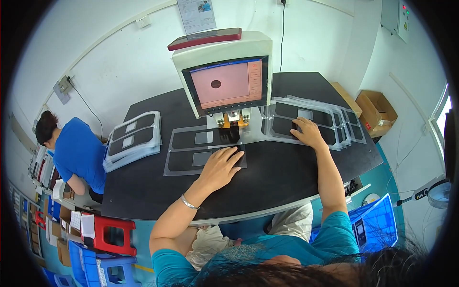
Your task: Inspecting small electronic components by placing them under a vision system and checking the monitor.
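Note:
My left hand [220, 168] lies with fingers spread on the right edge of a clear plastic sheet with black panels [179, 158]. This sheet rests flat on the black table, its upper right part under the head of a screen machine [233, 125]. The machine's monitor [224, 83] shows a pink picture with a dark round spot. Farther right, my right hand [310, 134] touches the top of a fanned stack of similar sheets [282, 125], fingers apart and slightly bent. Neither hand grips anything that I can see.
Another stack of sheets [134, 138] lies at the table's left. A red flat device [205, 38] sits atop the monitor. A cardboard box [377, 112] stands beyond the right edge. Blue crates [377, 222] and a red stool [114, 234] are below. A person in blue [80, 153] works at the left.

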The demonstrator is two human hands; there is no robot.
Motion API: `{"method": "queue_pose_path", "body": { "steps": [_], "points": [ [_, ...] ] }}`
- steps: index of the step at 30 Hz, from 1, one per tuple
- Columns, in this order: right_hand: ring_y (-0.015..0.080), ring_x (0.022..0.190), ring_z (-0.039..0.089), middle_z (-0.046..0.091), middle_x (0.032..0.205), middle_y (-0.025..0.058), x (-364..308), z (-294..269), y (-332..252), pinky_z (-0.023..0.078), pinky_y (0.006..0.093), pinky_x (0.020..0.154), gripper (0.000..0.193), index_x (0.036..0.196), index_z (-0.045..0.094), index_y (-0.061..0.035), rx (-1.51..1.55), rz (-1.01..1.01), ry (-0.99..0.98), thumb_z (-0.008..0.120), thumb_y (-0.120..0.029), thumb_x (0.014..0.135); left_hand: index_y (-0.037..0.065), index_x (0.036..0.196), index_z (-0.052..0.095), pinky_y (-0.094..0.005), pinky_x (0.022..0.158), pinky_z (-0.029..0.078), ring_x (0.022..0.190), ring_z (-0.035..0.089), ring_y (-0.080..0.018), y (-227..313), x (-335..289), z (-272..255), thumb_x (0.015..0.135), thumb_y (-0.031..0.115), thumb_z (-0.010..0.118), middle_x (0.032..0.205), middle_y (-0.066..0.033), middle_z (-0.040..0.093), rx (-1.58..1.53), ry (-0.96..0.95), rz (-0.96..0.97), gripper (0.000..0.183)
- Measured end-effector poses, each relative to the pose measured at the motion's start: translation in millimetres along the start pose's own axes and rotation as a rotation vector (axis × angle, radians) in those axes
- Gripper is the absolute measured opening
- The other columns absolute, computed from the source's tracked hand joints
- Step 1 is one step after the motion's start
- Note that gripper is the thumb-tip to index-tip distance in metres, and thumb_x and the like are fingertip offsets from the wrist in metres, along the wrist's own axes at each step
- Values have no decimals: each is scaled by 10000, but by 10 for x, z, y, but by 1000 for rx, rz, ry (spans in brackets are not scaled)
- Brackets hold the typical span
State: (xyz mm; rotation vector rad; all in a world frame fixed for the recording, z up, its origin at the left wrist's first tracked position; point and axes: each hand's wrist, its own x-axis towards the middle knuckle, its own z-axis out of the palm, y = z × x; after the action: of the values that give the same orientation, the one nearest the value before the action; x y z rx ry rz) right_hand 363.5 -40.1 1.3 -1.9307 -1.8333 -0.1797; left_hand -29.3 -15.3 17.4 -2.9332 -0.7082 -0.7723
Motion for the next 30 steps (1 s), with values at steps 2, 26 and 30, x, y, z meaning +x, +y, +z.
{"method": "queue_pose_path", "body": {
  "steps": [2, 26, 30],
  "points": [
    [308, 1285, 522, 592, 1340, 136, -5, 6, 19, 403, 459, 1051, 476, 1241, 650, -89, 10, 4, 7, 668, -381, 866, 120, 1317, 609, -429, 1019, 473, 1235, 546, -304, -51, -41, -5, 910, 249, 667, 1324, -111, 596, -25, -39, -8, 430],
    [341, 1271, 532, 585, 1350, 152, -6, -29, -20, 420, 477, 1044, 484, 1251, 634, -75, -7, -10, -10, 670, -363, 864, 154, 1513, 363, -480, 1166, 310, 1418, 373, -332, -378, 149, 288, 1033, 256, 475, 1528, -138, 409, -13, -154, -155, 504],
    [327, 1282, 524, 583, 1353, 145, -6, -4, 3, 407, 470, 1056, 488, 1251, 640, -79, 0, -1, -1, 670, -372, 862, 153, 1517, 354, -479, 1178, 291, 1437, 344, -325, -389, 137, 325, 1033, 253, 476, 1546, -135, 381, -3, -168, -165, 509]
  ]
}}
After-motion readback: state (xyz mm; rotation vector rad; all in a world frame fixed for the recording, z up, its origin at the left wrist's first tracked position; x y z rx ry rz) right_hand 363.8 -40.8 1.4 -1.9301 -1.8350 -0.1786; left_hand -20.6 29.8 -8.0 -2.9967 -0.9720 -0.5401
